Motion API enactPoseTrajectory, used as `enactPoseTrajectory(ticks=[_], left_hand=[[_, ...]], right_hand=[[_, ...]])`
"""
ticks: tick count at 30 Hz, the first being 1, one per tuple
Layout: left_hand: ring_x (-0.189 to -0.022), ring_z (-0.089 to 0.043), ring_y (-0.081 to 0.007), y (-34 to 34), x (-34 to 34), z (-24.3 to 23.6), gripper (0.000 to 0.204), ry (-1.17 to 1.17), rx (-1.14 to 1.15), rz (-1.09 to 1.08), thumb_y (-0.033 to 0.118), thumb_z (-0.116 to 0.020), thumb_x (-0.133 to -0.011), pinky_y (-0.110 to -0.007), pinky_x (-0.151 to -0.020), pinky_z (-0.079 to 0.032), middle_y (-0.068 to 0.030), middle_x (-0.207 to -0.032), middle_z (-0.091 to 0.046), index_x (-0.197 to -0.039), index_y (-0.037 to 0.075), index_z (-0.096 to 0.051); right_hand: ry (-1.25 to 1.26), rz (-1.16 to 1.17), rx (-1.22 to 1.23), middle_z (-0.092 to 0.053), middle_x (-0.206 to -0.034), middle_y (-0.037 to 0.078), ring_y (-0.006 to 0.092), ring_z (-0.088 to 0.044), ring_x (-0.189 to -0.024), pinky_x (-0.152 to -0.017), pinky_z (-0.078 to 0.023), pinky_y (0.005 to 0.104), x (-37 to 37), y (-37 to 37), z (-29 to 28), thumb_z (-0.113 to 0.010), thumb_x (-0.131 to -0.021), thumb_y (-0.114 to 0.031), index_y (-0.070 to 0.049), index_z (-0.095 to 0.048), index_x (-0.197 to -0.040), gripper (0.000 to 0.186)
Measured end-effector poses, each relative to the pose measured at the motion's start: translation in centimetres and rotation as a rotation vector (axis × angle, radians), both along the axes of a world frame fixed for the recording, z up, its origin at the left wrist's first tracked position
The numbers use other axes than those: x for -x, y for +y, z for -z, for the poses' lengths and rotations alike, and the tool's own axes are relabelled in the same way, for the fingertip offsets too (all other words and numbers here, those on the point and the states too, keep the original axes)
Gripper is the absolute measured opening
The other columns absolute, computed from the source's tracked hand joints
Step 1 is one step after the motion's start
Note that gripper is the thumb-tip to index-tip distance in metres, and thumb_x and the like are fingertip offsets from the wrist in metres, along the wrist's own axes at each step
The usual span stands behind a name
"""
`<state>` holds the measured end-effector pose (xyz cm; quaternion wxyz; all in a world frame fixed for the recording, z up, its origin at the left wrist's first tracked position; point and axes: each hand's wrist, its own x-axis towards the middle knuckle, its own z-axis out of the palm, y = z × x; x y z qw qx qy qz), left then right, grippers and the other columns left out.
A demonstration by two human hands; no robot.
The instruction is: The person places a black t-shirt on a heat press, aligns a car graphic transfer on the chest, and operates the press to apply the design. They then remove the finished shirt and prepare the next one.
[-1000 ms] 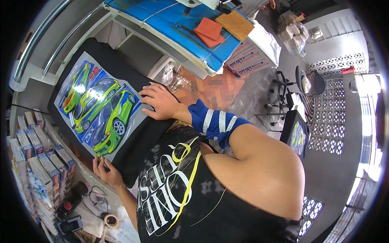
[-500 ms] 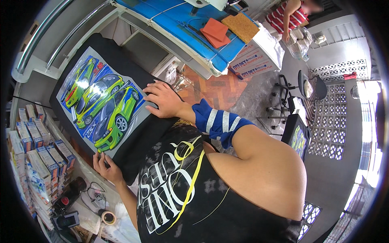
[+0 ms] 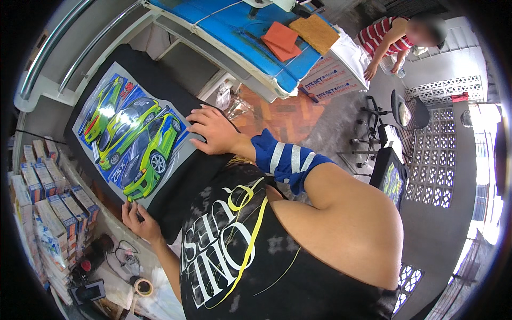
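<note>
A black shirt [image 3: 176,90] lies spread out flat before me. On it is a glossy sheet with a print of green cars [image 3: 130,133] on grey and blue. My right hand [image 3: 213,130] rests palm down at the sheet's right edge, fingers spread, holding nothing. At the sheet's near corner my left hand [image 3: 141,221] touches the edge with its fingertips; its fingers are bent and apart. Whether they pinch the sheet's edge is hard to see. A blue sleeve with white stripes [image 3: 288,162] covers my right elbow.
Stacked small boxes [image 3: 58,202] stand at the left, near a tape roll [image 3: 143,287] and a phone-like device [image 3: 88,292]. A blue-topped table [image 3: 234,42] holds orange pads [image 3: 281,40]. Beyond are white cartons [image 3: 336,80], office chairs [image 3: 410,114] and a person in a striped shirt [image 3: 384,37].
Both my hands stay in place on the sheet and shirt. The person at the back has moved slightly to the right and leans lower, with arms reaching down.
</note>
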<state>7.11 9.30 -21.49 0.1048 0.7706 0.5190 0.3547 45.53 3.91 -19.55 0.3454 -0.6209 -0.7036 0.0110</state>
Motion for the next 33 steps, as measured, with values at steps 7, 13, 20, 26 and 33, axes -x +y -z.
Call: enactPoseTrajectory(ticks=[7, 13, 20, 26, 33], left_hand=[[-0.129, -0.056, -0.0347, 0.02, 0.37, 0.46, 0.017, 0.004, -0.01, -0.005, 0.005, -0.068, -0.097, -0.044, -0.108, -0.043, -0.0195, -0.134, -0.064, -0.113, -0.001, -0.073], [-0.129, -0.056, -0.0349, 0.23, 0.4, 0.45, 0.017, 0.01, 0.002, 0.01, 0.006, -0.068, -0.098, -0.045, -0.109, -0.043, -0.0199, -0.133, -0.064, -0.112, -0.001, -0.072], [-0.13, -0.055, -0.0352, -0.01, 0.53, 0.36, 0.018, 0.011, 0.004, -0.001, 0.006, -0.067, -0.098, -0.045, -0.11, -0.042, -0.0196, -0.135, -0.064, -0.114, -0.001, -0.072], [-0.129, -0.055, -0.0352, 0.14, 0.46, 0.33, 0.018, 0.025, 0.005, 0.008, 0.006, -0.067, -0.098, -0.045, -0.109, -0.042, -0.0195, -0.135, -0.064, -0.114, -0.001, -0.072], [-0.128, -0.056, -0.035, -0.03, 0.66, 0.39, 0.019, -0.006, 0.008, 0.01, 0.006, -0.068, -0.098, -0.045, -0.108, -0.044, -0.0197, -0.134, -0.064, -0.114, -0.002, -0.072]], right_hand=[[0.015, 0.003, -0.014, -0.063, -0.131, 0.012, 0.0337, -0.053, -0.132, -0.117, -0.036, 0.0521, 0.13, 0.01, 0.03, -0.075, -0.085, -0.03, -0.011, -0.069, -0.109, 0.031], [0.021, 0.008, -0.002, -0.062, -0.131, 0.011, 0.0334, -0.052, -0.133, -0.117, -0.035, 0.052, 0.11, -0.14, 0.19, -0.073, -0.086, -0.03, -0.011, -0.069, -0.109, 0.03], [0.009, -0.003, -0.015, -0.062, -0.133, 0.011, 0.0332, -0.054, -0.131, -0.115, -0.038, 0.0535, 0.19, -0.05, -0.29, -0.075, -0.085, -0.028, -0.011, -0.069, -0.11, 0.031], [0.006, 0.006, -0.006, -0.062, -0.133, 0.011, 0.0334, -0.054, -0.131, -0.115, -0.038, 0.0536, 0.14, -0.13, -0.19, -0.075, -0.085, -0.028, -0.011, -0.068, -0.111, 0.032], [0.021, 0.002, -0.008, -0.062, -0.133, 0.011, 0.0336, -0.053, -0.131, -0.115, -0.038, 0.0536, 0.31, -0.08, -0.24, -0.074, -0.085, -0.028, -0.011, -0.069, -0.111, 0.032]])
